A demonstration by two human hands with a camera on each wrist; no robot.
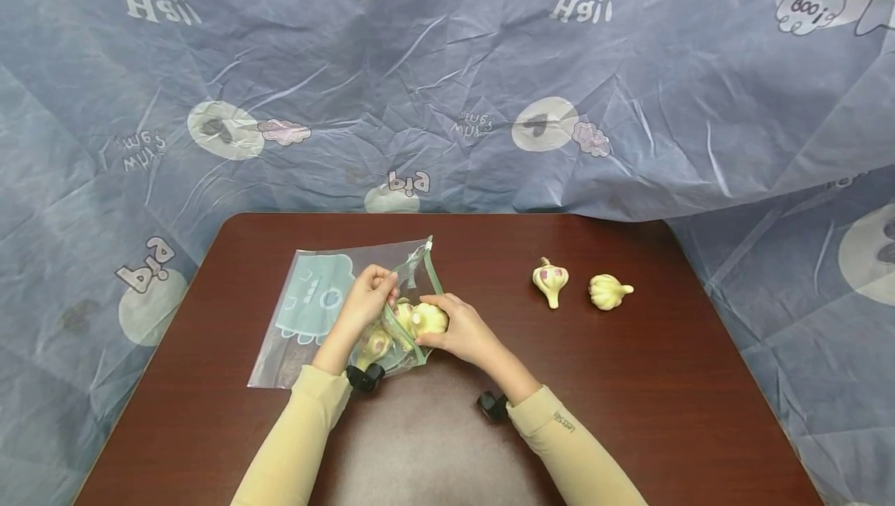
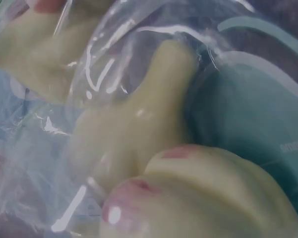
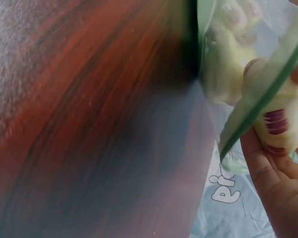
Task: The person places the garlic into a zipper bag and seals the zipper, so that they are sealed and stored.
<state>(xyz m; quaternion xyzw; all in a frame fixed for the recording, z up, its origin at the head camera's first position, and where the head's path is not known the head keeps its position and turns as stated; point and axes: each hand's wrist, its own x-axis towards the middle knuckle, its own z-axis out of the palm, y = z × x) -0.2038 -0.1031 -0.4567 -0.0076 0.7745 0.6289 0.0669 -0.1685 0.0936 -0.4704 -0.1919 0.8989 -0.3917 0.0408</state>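
A clear zip bag (image 1: pixel 280 362) with a green-edged mouth and a teal print lies on the table, its mouth turned to the right. My left hand (image 1: pixel 367 294) pinches the bag's upper edge near the opening. In my right hand (image 1: pixel 461 329) is a garlic bulb (image 1: pixel 432 319), gripped between thumb and fingers at the bag's mouth. The right wrist view shows this bulb's purple-streaked side (image 3: pixel 276 121) beside the green strip (image 3: pixel 265 91). Other garlic bulbs are inside the bag, one a purple-marked bulb (image 1: pixel 375 344); the left wrist view shows a bulb (image 2: pixel 198 193) close through the plastic.
Two more garlic bulbs lie on the right of the brown table (image 1: pixel 629 397): a purple-marked bulb (image 1: pixel 551 282) and a plain pale bulb (image 1: pixel 608 291). A printed blue-grey cloth (image 1: pixel 447 63) hangs behind the table's far edge.
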